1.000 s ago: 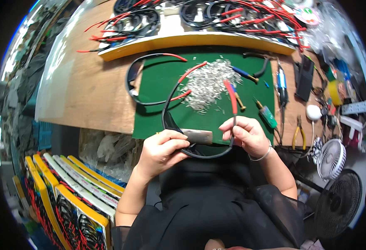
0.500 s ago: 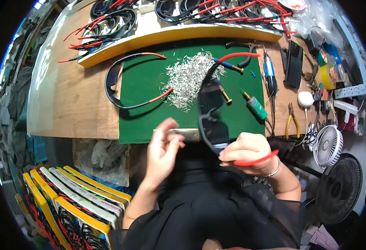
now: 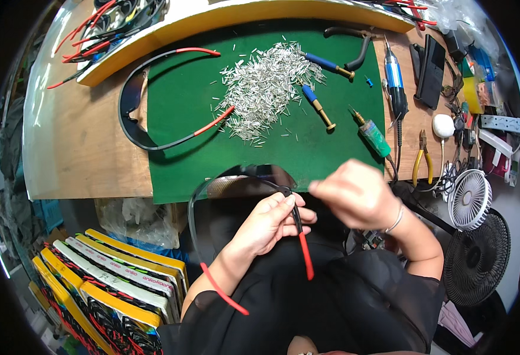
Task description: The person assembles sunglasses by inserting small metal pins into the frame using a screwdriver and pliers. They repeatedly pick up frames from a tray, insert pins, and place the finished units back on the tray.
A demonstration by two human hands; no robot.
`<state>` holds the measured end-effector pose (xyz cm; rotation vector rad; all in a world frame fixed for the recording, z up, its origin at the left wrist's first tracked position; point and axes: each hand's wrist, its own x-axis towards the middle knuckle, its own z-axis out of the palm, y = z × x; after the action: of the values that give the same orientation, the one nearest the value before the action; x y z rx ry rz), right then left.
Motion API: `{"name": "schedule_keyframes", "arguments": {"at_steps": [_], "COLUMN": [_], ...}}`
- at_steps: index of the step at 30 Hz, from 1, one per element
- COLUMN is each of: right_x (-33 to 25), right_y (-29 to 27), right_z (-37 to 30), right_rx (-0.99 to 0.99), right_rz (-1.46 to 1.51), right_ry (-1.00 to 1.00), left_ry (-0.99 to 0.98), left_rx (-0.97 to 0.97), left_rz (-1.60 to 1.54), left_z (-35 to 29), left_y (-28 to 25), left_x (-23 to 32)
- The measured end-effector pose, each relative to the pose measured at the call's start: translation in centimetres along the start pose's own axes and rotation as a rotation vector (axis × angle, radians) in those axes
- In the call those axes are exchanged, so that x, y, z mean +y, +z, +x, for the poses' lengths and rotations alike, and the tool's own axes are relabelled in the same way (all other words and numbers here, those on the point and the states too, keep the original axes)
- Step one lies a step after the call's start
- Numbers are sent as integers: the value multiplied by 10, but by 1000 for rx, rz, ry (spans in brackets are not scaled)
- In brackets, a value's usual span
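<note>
A: Where do we have the black cable [image 3: 196,204]?

B: Just off the near edge of the green mat [image 3: 183,106], looped over our lap. Our left hand [image 3: 269,222] pinches it near its red end [image 3: 305,255] between thumb and fingers.

A: And our right hand [image 3: 357,195]?

B: Just beside the left, blurred; we cannot tell how its fingers stand.

A: What lies around?

B: A heap of small metal pins [image 3: 266,89] mid-mat, another black cable [image 3: 135,121] at its left edge, a green-handled tool [image 3: 373,135] and yellow pliers [image 3: 419,160] to the right, a white fan [image 3: 470,198] beyond.
</note>
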<state>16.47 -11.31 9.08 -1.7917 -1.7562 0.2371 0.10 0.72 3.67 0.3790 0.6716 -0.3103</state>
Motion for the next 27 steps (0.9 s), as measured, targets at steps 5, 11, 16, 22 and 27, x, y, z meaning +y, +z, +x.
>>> {"name": "schedule_keyframes", "arguments": {"at_steps": [5, 11, 16, 22, 27], "right_x": [59, 79, 49, 8, 6], "right_y": [12, 42, 11, 5, 24], "right_z": [38, 43, 26, -25, -31], "right_rx": [245, 243, 178, -277, -163], "right_rz": [-276, -518, -302, 446, 441], "right_ry": [396, 399, 442, 777, 652], "left_ry": [54, 112, 10, -27, -21], "left_rx": [-26, 88, 89, 49, 29], "left_rz": [132, 144, 125, -69, -77], "left_z": [13, 13, 8, 12, 13], "left_y": [3, 0, 4, -4, -8], "left_x": [-11, -14, -10, -7, -8]}}
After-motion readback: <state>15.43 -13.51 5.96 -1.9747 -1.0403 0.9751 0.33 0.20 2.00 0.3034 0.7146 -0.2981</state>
